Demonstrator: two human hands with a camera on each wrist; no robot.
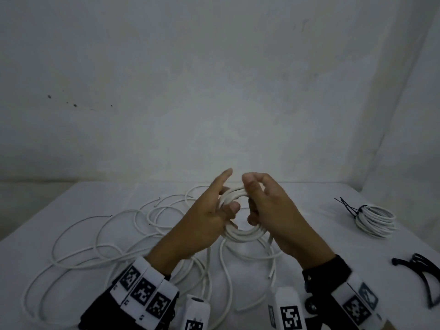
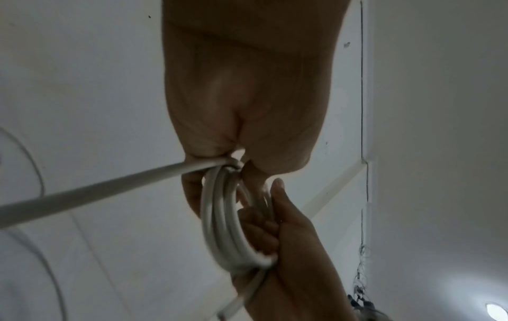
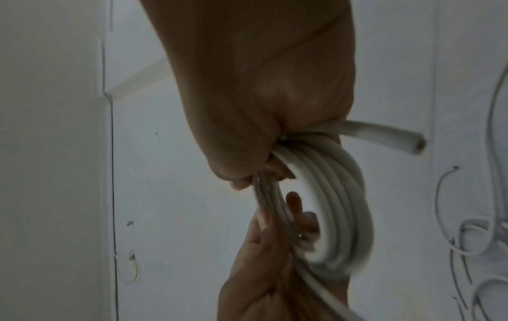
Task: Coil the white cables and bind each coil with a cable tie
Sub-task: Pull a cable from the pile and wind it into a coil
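A white cable coil (image 1: 242, 235) of several turns hangs above the table, held by both hands. My left hand (image 1: 220, 203) grips its left side, thumb pressed on the turns and index finger stretched out. My right hand (image 1: 253, 200) curls round its right side. In the left wrist view the left hand (image 2: 198, 152) closes on the coil (image 2: 222, 219), and a free strand (image 2: 82, 192) runs off to the left. The right wrist view has the right hand (image 3: 247, 152) clamping the coil (image 3: 332, 206), with a cut cable end (image 3: 398, 139) sticking out.
Loose white cable (image 1: 95, 236) sprawls in loops over the white table (image 1: 309, 201), left and below my hands. A finished coil (image 1: 375, 220) bound with black ties lies at the right. Spare black cable ties (image 1: 421, 270) lie near the right edge. A wall stands behind.
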